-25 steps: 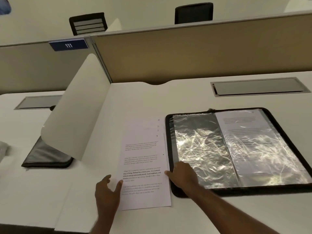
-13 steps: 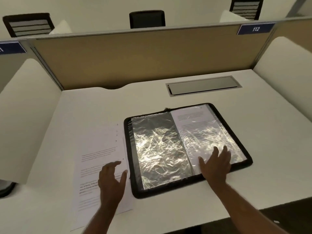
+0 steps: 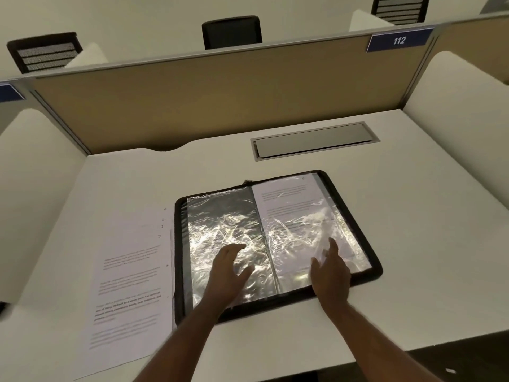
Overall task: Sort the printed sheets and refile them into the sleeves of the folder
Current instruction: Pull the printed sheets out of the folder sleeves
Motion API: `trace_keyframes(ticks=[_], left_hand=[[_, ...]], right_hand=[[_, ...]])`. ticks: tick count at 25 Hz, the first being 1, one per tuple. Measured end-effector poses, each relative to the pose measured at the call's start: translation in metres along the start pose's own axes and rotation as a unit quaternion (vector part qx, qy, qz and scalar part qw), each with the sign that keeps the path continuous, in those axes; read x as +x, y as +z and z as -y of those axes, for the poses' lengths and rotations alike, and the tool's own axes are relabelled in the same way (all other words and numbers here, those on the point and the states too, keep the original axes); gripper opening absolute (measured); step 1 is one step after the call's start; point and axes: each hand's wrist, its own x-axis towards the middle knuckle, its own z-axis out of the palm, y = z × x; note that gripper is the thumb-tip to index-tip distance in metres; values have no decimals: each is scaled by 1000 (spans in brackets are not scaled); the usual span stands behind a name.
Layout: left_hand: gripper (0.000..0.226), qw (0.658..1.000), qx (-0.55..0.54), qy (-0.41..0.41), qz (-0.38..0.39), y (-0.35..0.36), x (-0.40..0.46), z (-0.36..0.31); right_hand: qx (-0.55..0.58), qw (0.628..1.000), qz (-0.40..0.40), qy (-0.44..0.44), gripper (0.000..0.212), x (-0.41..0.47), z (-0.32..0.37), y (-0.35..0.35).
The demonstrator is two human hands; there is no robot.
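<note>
1. Blue plate [image 3: 399, 40] on top edge of tan partition [image 3: 220, 92], far right: "112" in white numerals.
2. Loose printed sheets [image 3: 129, 285] on desk, left of open folder [image 3: 377, 260]: paragraphs of text, some bold, too blurred to read; small numerals along staggered right edges, illegible.
3. Sheet in folder's right sleeve [image 3: 289, 199]: printed lines, illegible under glare.

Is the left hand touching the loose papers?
Apart. In the head view the left hand is over the folder, with the papers lying beside the folder.
</note>
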Motion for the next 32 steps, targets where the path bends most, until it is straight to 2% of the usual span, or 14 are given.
trace_keyframes(ticks=[3, 5, 7, 10, 13, 15, 17, 20, 22, 24, 26, 28, 30, 32], left_hand=[[52, 995, -71, -64, 15, 14, 5, -28], [41, 982, -136, -125, 27, 16, 8, -46], [35, 967, -199, -158, 34, 15, 11, -57], [47, 937, -263, -225, -44, 6, 12, -50], [28, 888, -306, -303, -160, -12, 8, -27], [27, 869, -310, -332, -196, -25, 0, -7], [27, 864, -279, -360, -216, -36, -9, 13], [34, 865, -222, -388, -227, -44, -19, 38], [33, 858, -218, -392, -251, -48, -23, 43], [37, 853, -181, -384, -303, -52, -26, 43], [43, 870, -89, -340, -346, -54, -23, 37], [45, 899, -26, -266, -348, -50, -16, 24], [44, 931, -32, -182, -314, -38, -9, 4], [43, 965, -41, -94, -241, -19, -5, -14]], right_hand=[[95, 994, -1, -57, 50, -1, 20, -6], [98, 976, 21, -195, 48, -10, 34, 0], [92, 930, 85, -346, 48, -24, 53, 8], [68, 856, 161, -487, 57, -40, 79, 16], [32, 833, 156, -530, 63, -42, 81, 18], [39, 859, 150, -488, 63, -34, 72, 15], [54, 906, 137, -396, 66, -22, 59, 13], [-21, 965, 52, -258, 74, -4, 33, 10], [-100, 981, 18, -168, 83, 3, 14, 6], [-157, 985, 37, -65, 95, 5, -4, 5], [-183, 981, 57, 6, 100, 3, -18, 7], [-197, 976, 85, 35, 105, 0, -23, 7], [-223, 970, 95, 31, 99, -1, -19, 5], [-191, 979, 65, -6, 97, 2, -14, 2]])
